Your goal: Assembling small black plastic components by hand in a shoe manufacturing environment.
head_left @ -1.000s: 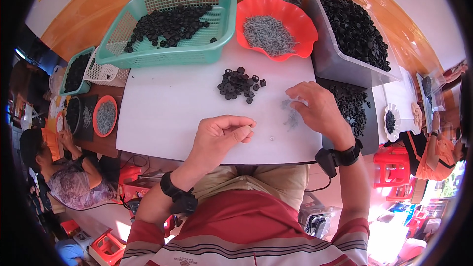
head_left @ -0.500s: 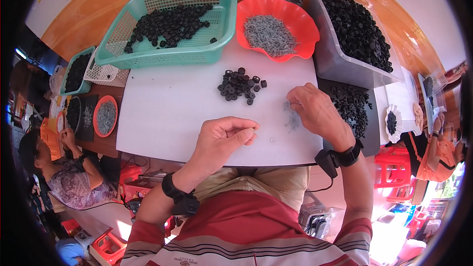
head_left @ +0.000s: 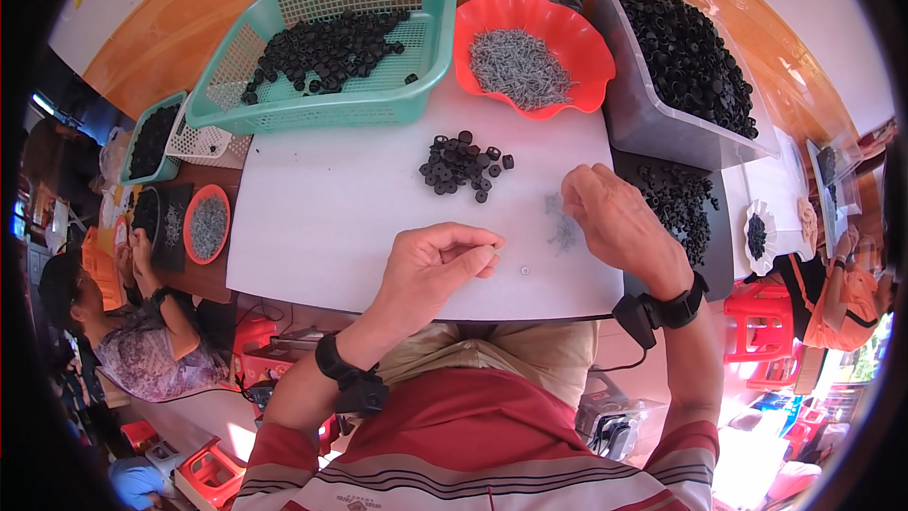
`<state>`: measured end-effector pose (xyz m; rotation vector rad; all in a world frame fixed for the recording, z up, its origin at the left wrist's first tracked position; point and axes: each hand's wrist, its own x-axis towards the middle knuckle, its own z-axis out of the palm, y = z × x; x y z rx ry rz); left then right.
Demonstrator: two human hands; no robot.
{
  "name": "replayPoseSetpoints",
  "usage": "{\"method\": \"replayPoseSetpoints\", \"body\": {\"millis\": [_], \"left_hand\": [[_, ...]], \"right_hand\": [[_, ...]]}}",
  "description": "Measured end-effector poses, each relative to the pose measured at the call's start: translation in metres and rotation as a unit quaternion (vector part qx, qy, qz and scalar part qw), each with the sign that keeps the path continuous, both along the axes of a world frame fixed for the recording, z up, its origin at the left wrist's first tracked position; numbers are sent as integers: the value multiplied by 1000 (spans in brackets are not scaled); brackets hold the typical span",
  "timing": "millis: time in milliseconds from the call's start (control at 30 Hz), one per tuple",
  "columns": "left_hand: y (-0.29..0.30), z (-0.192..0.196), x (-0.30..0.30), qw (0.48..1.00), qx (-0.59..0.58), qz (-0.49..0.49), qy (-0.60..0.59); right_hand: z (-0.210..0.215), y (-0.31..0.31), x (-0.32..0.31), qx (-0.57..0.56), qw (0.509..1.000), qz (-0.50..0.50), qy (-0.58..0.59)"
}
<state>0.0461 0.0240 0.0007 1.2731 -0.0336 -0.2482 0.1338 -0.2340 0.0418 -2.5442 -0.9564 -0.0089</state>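
Observation:
My left hand is over the near middle of the white work surface, thumb and forefinger pinched together; whatever they hold is too small to make out. My right hand is at the right, just beside a loose scatter of small grey screw-like pieces. Its fingers are closed and bent downward, their tips mostly hidden. Between the two hands lies a small pale ring. Beyond my left hand sits a heap of small black plastic parts.
Along the back stand a green basket of black parts, a red bowl of grey screw-like pieces and a grey bin full of black parts. More black pieces lie on a dark mat at right. A person works at left, another at right.
My right hand has drawn slightly right, away from the grey pieces, uncovering more of them. My left hand keeps its pinch in nearly the same place.

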Motion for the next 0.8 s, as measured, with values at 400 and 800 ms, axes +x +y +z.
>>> {"method": "replayPoseSetpoints", "body": {"millis": [400, 800], "left_hand": [[-9, 3, 8, 1000, 13, -11, 4], [-22, 16, 7, 998, 24, -58, 8]], "right_hand": [[25, 16, -28, 71, 997, 19, 2], [28, 30, -54, 71, 993, 89, -31]]}}
